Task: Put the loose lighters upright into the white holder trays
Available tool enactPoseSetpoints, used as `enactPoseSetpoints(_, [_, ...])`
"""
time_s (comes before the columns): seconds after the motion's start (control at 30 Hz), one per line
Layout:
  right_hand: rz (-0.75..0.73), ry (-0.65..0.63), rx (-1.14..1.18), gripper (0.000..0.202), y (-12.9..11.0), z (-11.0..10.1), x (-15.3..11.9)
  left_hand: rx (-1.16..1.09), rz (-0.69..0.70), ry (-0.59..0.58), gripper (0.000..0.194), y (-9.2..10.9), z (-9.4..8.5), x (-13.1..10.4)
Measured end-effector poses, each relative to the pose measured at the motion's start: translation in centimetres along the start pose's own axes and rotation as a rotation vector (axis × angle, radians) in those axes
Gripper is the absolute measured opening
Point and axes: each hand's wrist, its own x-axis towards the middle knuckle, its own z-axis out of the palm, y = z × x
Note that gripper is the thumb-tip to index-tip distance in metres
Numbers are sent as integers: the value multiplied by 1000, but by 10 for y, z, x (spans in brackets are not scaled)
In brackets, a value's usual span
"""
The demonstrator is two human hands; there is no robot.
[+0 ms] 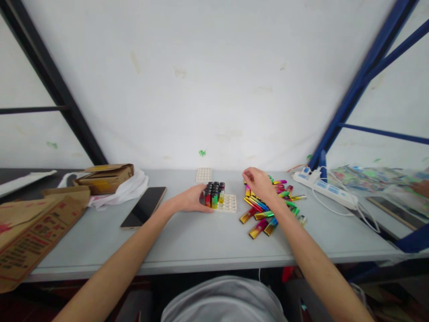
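Note:
A white tray [229, 203] with round hollows lies at mid-table. Several colourful lighters [215, 200] with black tops stand upright close together in its left part. My left hand [194, 199] is curved around the left side of these lighters, thumb and fingers apart. At the right, a loose pile of shiny lighters [258, 228] in gold, pink, green and blue lies on the table. My right hand [256, 180] is above the pile's back left edge, its fingers bent together; what they hold, if anything, is too small to tell.
A second white tray [203, 175] lies near the wall. On the left are a phone [144, 208], a white bag [137, 185] and cardboard boxes [43, 223]. A power strip [325, 190] with cables is on the right. At the far right edge, another person's hand [422, 188] shows.

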Motion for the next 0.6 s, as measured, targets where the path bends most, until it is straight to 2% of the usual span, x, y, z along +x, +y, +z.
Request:
enactPoseSetpoints(0.13, [29,-185,-127,14,22,-6,-2,23,-12,4,69,1,0,0])
enactPoseSetpoints(0.27, [53,-288,-198,17,32,-6,-6,38,-23,-5,70,2,0,0])
enactPoseSetpoints(0.37, [119,-313,-268,19,31,0,-9,30,-16,4,69,4,-1,0])
enactPoseSetpoints(0.47, [210,-278,-350,19,25,8,-10,9,9,2,67,7,-3,0])
enactPoseSetpoints(0.6, [163,-280,-388,24,15,21,-10,-10,23,-2,68,7,-2,0])
